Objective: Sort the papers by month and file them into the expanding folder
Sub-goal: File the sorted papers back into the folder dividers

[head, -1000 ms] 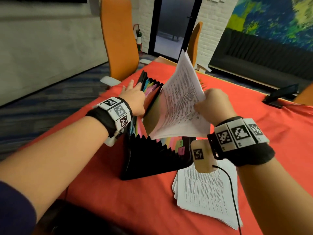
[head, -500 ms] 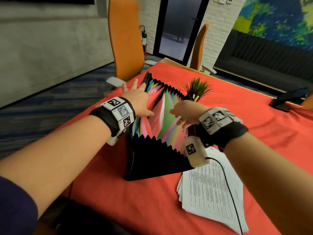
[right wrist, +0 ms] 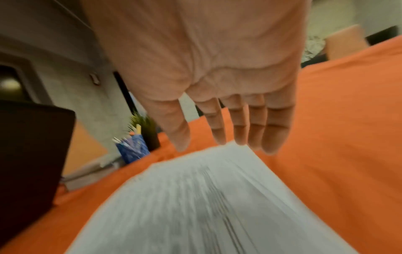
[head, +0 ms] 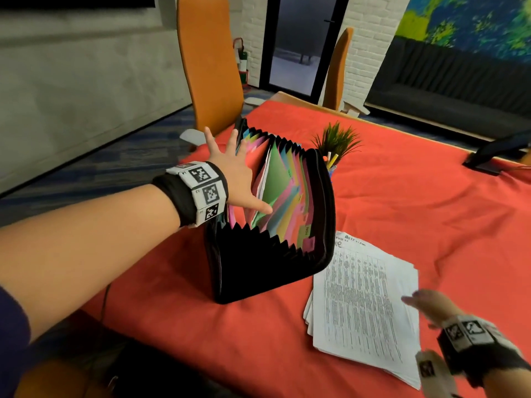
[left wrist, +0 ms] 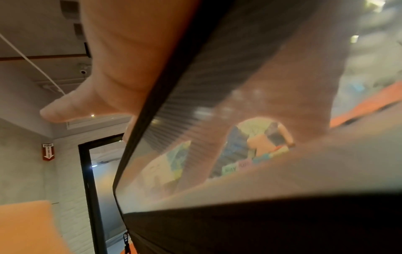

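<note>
Left hand [head: 232,173] spread flat against the near-left cover of the expanding folder [head: 258,271], fingers straight and splayed, thumb [head: 260,206] poking in among the colored dividers [head: 280,185]; nothing gripped, just pressing the pockets apart. Seen thru the folder's translucent cover in the left wrist view [left wrist: 250,120], w/ tabs [left wrist: 230,169] visible beyond the fingers (one reads MAY, others too blurred).

Folder standing upright on the red tablecloth [head: 402,196], fanned open, right under and just right of the left hand, black accordion side facing the wearer.

Right hand [head: 428,304] low at bottom right, well apart from the folder, palm down w/ fingers straight and close together [right wrist: 256,123], holding nothing. Fingertips at the far right edge of the paper stack [head: 365,311]; contact or just above: can't tell, motion blur in both views.

Paper stack flat on the cloth, beneath and left of the right hand, its far corner just beside the folder's right base, sheets slightly fanned.

Beyond the folder, ahead of both hands: small green plant [head: 337,142] and a blue pen cup [right wrist: 132,148]. Orange chair [head: 209,67] past the left hand's fingertips.
</note>
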The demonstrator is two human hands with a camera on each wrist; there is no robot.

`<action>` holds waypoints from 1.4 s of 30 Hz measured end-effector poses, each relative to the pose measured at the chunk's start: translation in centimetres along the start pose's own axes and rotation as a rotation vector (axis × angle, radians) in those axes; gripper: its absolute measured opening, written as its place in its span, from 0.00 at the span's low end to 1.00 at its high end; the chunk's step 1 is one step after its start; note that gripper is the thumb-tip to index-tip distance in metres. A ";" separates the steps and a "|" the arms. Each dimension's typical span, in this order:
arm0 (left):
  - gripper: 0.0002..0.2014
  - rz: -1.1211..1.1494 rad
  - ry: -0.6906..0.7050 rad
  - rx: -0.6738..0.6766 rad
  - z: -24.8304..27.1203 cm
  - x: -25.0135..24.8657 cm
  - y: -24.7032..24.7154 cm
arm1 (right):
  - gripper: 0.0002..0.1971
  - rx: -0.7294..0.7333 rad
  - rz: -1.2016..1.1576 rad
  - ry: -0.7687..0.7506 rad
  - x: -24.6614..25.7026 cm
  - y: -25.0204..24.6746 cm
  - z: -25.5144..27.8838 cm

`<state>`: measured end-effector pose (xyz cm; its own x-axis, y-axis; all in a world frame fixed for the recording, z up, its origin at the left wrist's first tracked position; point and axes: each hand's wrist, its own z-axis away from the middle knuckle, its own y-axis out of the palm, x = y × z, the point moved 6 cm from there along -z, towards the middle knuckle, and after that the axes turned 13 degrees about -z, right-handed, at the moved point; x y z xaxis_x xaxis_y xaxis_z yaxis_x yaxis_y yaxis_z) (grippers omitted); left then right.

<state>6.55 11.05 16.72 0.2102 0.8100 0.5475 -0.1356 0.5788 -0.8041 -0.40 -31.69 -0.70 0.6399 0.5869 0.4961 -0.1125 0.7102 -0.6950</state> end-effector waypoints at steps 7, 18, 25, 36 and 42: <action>0.35 0.014 0.012 -0.061 -1.0 -1.0 -0.8 | 0.36 -0.087 0.026 0.078 -4.7 4.8 0.3; 0.13 0.184 0.034 0.007 -1.3 0.1 0.0 | 0.06 -0.346 -0.022 0.063 -6.9 1.4 0.8; 0.05 0.264 -0.024 0.008 -1.8 1.4 0.7 | 0.07 -0.489 -0.069 -0.005 -8.0 -0.8 1.3; 0.06 0.238 -0.060 0.020 -2.0 1.2 0.7 | 0.12 -0.282 0.128 -0.057 -5.3 4.3 1.6; 0.07 0.221 -0.073 0.012 -1.9 1.0 0.5 | 0.18 -0.222 0.232 0.048 -6.1 4.4 0.4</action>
<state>8.52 11.99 16.47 0.1035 0.9214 0.3745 -0.1825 0.3877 -0.9035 -5.13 -31.94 -6.58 0.6521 0.7007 0.2895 -0.0942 0.4538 -0.8861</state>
